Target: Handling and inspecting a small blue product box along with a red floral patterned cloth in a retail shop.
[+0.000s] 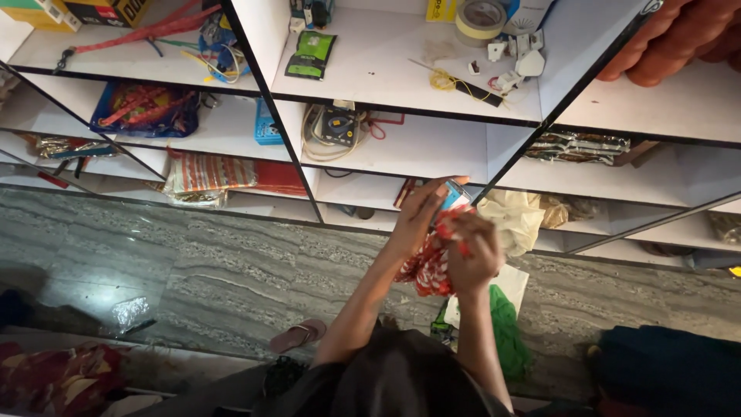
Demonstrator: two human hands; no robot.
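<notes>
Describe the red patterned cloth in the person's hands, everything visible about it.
The red patterned cloth looks like thin fabric, red with a pale print, bunched and crumpled rather than folded. It hangs in front of the white shelving, above the grey stone floor. The right hand grips its upper part; the left hand touches it from above. Its lower folds droop freely.

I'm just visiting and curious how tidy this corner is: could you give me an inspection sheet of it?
Surface: grey veined stone floor.
Job's things: red patterned cloth bundle and small blue packet, held up between both hands.
Clutter: green cloth, pink sandal, crumpled foil on the floor.
Fingers: left hand over the packet; right hand closed on the bundle.
Cables: coiled cream cable, yellow wire on shelves.
Surroundings: white open shelving unit, roll of tape.
</notes>
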